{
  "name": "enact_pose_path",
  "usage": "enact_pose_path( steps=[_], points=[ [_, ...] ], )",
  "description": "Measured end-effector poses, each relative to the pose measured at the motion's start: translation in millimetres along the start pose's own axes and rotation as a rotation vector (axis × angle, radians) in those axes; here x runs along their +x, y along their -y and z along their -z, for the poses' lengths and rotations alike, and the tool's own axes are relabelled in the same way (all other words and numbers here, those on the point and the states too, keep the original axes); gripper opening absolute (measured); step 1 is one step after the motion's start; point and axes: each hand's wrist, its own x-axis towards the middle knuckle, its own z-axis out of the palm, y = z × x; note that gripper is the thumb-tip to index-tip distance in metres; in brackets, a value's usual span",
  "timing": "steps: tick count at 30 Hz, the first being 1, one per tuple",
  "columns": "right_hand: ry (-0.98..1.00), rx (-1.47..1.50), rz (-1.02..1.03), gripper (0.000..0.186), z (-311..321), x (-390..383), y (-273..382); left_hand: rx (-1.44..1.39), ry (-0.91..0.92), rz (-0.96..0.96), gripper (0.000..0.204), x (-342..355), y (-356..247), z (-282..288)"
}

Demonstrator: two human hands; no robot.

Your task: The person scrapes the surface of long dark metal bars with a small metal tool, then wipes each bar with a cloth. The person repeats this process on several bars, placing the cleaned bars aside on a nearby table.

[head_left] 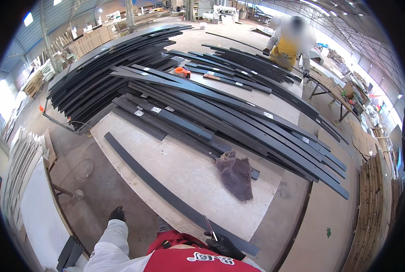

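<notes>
A long dark grey strip [152,183] lies along the near edge of a pale worktable [184,177]. At that strip's near right end is my right hand [225,246], in a black glove. Its fingers are closed on a slim red-and-silver tool [210,227] that points up; its exact kind is too small to make out. My left hand [117,214], also black-gloved, hangs off the table's left side above the floor. Its fingers look curled, and nothing shows in them. A crumpled purplish-brown cloth [235,176] rests on the table beyond the strip.
Dark strips [211,109] lie in a loose pile across the table, several with white labels. A tall stack of dark strips [107,68] stands far left. An orange tape dispenser [183,71] sits among them. Another person [284,45] in a yellow apron stands at the far right.
</notes>
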Motion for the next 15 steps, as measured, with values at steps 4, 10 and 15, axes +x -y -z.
enact_pose_path(
  steps=[4, 10, 15],
  points=[
    [-0.061, -0.086, 0.032, 0.045, 1.5, -0.6, -4.4, 0.228, -0.311, -0.211, 0.053, 3.1, 9.9, -9.5],
    [-0.182, -0.32, 0.038, 0.048, 2.7, 9.4, -20.7, 0.163, -0.096, -0.118, 0.056, 62.6, 74.0, -41.2],
    [-0.175, -0.373, 0.041, 0.054, 4.0, 9.7, -22.1, -0.135, 0.137, -0.018, 0.038, 70.5, 93.0, -66.3]
  ],
)
